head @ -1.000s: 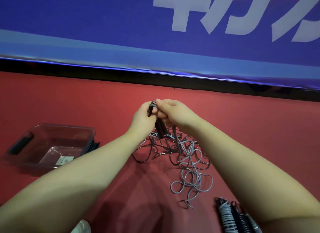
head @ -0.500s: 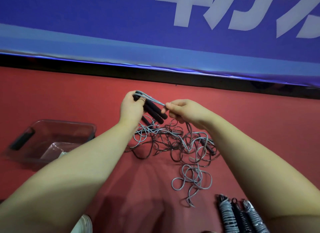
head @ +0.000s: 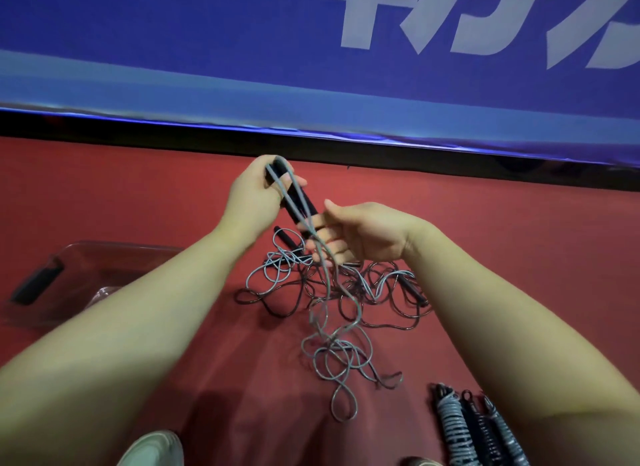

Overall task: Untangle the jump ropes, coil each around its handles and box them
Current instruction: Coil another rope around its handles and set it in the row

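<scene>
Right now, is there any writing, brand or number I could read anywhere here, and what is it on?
Blue banner: large white characters, cut off by the top edge, not readable as a word.
Clear box, coiled jump ropes: no lettering visible.

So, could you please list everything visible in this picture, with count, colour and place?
black handles: two, black, held together in the left hand
grey rope: one, grey, from those handles down to a loose pile on the floor
black rope: one tangle, black, on the floor under the hands
coiled ropes: three, grey and black, lower right
box: one, clear, floor at left
floor: red
banner: one, blue with white letters, behind
shoe: one, pale, bottom edge
left hand: grips the black handles
right hand: grey rope runs across its fingers
</scene>
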`<state>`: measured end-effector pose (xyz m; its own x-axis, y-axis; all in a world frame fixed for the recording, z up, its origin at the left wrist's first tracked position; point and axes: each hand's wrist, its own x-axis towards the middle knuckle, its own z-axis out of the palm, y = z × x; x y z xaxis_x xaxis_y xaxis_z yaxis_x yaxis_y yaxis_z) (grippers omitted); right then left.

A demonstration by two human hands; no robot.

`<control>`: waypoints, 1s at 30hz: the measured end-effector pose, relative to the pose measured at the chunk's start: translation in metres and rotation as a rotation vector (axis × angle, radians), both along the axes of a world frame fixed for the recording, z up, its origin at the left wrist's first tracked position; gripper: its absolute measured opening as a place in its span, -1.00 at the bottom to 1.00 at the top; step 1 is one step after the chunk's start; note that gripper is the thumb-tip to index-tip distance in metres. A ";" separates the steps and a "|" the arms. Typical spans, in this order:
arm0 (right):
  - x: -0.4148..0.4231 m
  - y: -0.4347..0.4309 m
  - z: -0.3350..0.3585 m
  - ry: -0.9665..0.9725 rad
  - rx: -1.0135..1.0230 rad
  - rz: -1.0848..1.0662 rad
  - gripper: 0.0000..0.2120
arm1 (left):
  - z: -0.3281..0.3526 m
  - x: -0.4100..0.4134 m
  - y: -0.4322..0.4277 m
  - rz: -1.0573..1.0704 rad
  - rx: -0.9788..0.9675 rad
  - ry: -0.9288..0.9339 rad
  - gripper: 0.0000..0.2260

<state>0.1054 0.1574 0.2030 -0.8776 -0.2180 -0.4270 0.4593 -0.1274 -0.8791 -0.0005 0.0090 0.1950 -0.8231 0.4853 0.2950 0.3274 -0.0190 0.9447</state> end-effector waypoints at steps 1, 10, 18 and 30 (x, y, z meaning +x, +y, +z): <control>-0.001 -0.005 0.001 0.016 -0.027 0.014 -0.61 | 0.003 -0.001 0.000 -0.008 -0.018 0.036 -0.78; -0.015 -0.013 -0.001 0.486 0.614 -0.373 -0.83 | 0.016 -0.008 -0.003 0.203 0.226 -0.344 -0.75; -0.024 -0.010 -0.008 0.333 0.976 -0.508 -0.68 | 0.023 -0.009 0.002 0.257 0.396 -0.623 -0.79; -0.011 0.002 -0.006 0.324 0.622 -0.335 -0.73 | 0.012 -0.024 -0.015 0.403 0.179 -0.290 -0.80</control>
